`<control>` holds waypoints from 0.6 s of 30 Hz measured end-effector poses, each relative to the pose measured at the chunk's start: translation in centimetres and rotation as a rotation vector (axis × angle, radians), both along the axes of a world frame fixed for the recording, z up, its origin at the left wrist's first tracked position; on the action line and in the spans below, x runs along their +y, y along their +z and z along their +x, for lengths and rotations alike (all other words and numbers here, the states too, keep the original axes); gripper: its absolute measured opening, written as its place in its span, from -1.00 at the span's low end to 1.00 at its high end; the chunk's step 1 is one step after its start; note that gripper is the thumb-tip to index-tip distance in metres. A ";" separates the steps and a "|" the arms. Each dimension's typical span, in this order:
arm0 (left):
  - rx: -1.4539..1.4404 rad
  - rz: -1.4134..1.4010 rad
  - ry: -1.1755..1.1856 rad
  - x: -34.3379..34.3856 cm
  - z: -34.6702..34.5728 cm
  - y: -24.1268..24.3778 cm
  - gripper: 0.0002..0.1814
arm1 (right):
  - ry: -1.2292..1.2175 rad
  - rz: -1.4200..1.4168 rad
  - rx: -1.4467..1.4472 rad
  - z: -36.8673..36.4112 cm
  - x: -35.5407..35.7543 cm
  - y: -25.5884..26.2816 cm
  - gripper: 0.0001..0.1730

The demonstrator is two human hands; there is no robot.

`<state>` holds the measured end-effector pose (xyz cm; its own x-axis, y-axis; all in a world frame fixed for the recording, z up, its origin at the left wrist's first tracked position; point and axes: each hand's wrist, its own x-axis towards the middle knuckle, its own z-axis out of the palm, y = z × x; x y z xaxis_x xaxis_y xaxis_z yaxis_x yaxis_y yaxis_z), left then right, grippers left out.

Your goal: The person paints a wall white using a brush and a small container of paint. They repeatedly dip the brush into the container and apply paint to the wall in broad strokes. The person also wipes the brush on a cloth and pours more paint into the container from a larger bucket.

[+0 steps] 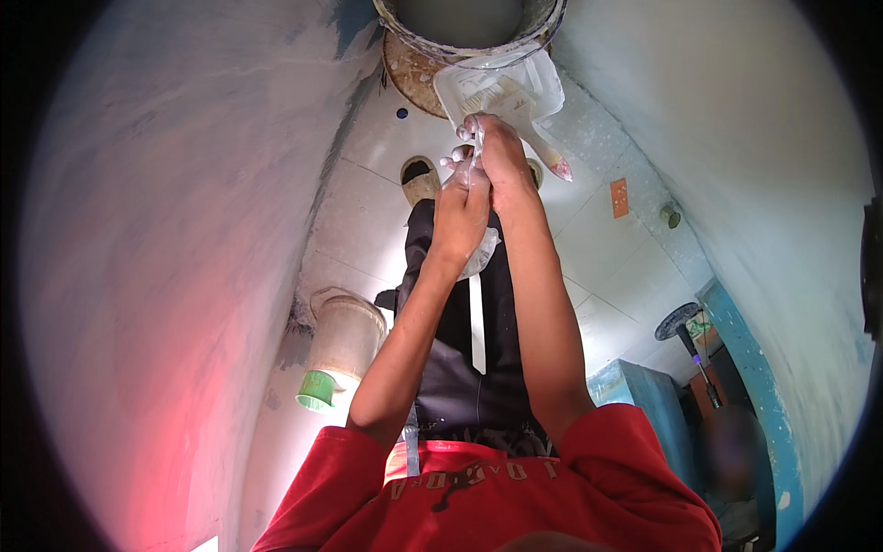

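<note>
My left hand (465, 200) and my right hand (502, 148) meet in front of my shins, fingertips smeared white. Between them the fingers pinch a thin whitish piece of plastic (477, 146). Crumpled clear plastic (481, 254) shows beneath my left wrist; whether it is the same piece is hidden. Just beyond my right hand, a wide flat paintbrush (545, 148) rests across a white plastic tub (550, 86), bristles inside and handle over the rim. Past it stands a paint-crusted bucket (476, 50) of greyish liquid.
A round stained board (414, 76) lies under the bucket. On the tiled floor are a blue cap (402, 113), an orange piece (619, 198) and a small cup (669, 217). A pail (345, 338) with a green cup (316, 390) stands left. Walls rise closely on both sides.
</note>
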<state>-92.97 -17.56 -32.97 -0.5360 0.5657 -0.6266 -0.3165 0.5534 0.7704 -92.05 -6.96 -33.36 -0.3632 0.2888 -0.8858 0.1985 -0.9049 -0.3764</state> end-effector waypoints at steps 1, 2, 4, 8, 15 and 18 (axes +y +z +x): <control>-0.004 -0.008 0.003 -0.1 0.1 -0.1 -0.62 | -0.001 -0.005 0.000 0.0 -0.1 -0.3 -0.84; -0.008 -0.017 0.007 -0.3 0.2 -0.2 -0.62 | -0.002 -0.009 -0.001 0.0 -0.1 -0.7 -0.83; -0.023 -0.021 0.021 -0.5 0.4 -0.6 -0.61 | 0.019 0.001 -0.005 -0.1 -0.3 -1.7 -0.82; -0.034 -0.017 0.043 -1.0 0.5 -1.2 -0.60 | 0.072 0.027 -0.013 -0.6 -0.6 -2.3 -0.80; -0.018 -0.015 0.089 -1.0 1.2 -0.2 -0.57 | 0.123 0.031 -0.033 -1.5 -0.1 -3.1 -0.74; 0.016 0.003 0.107 -1.0 1.3 -0.1 -0.57 | 0.111 0.014 0.009 -1.5 -0.6 -3.5 -0.74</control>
